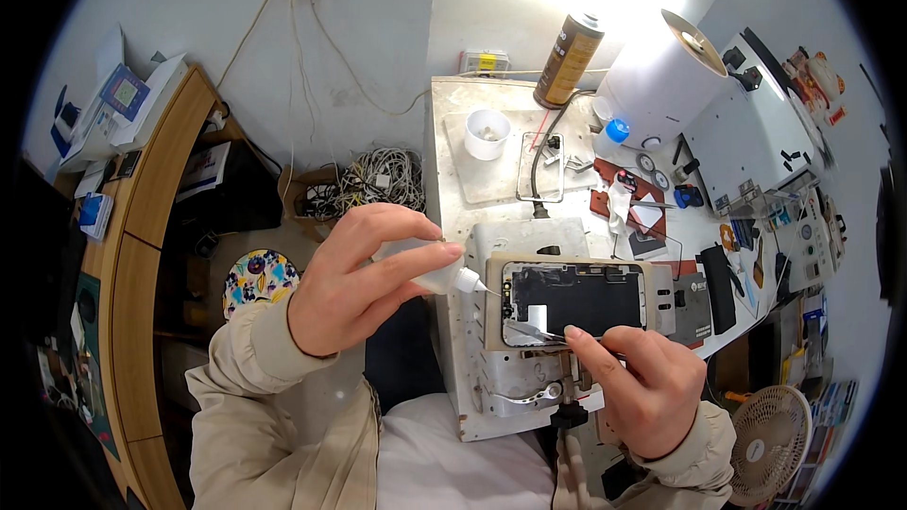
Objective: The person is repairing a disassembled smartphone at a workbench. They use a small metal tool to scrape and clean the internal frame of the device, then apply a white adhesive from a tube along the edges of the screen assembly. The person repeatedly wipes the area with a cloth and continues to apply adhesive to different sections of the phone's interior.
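A phone screen assembly (590,297), black and edged with a thin frame, lies back side up on a beige clamping fixture (658,295). My left hand (364,274) pinches a translucent squeeze bottle (439,276) with a white cap. Its thin needle tip slants down to the left end of the screen assembly. From the lower right, my right hand (647,382) grips a slim metal blade tool (537,331) between thumb and fingers. The blade lies low over the screen assembly's near left edge, beside a bright silvery patch. Whether it touches cannot be made out.
Under the fixture is a metal base with a lever (534,395) and a black knob (569,415). Behind stand a white cup (487,135), a spray can (569,61), a blue-capped bottle (614,130) and a white cylinder (666,76). Small tools clutter the right; a fan (770,444) stands lower right.
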Tool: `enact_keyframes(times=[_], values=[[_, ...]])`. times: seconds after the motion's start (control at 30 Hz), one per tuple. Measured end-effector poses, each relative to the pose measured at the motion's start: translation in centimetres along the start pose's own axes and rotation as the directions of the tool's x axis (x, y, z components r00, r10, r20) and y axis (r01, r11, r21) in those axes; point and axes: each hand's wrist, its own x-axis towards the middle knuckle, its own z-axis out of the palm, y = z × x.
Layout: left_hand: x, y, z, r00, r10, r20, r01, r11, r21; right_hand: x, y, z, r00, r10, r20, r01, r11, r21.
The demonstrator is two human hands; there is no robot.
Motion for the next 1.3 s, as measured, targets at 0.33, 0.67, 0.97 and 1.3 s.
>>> enact_keyframes(times=[0.33, 0.67, 0.97, 1.3], values=[[-0.2, 0.0, -0.1, 1.000, 0.018, -0.024, -0.018, 1.000, -0.024, -1.0, -0.3, 0.7, 0.997, 0.073, -0.038, -0.068, 0.990, 0.122], [-0.2, -0.1, -0.2, 0.999, 0.014, -0.035, -0.015, 1.000, -0.021, -1.2, -0.6, 2.3, 0.991, 0.121, -0.061, -0.105, 0.971, 0.214], [-0.2, -0.1, -0.2, 0.999, 0.013, -0.036, -0.014, 0.999, -0.040, -1.5, -1.0, 2.6, 0.983, 0.156, -0.093, -0.139, 0.976, 0.170], [0.0, -0.1, 0.1, 0.999, 0.023, -0.022, -0.024, 0.999, -0.048, -2.1, -2.4, 3.2, 0.972, 0.204, -0.113, -0.189, 0.973, 0.133]])
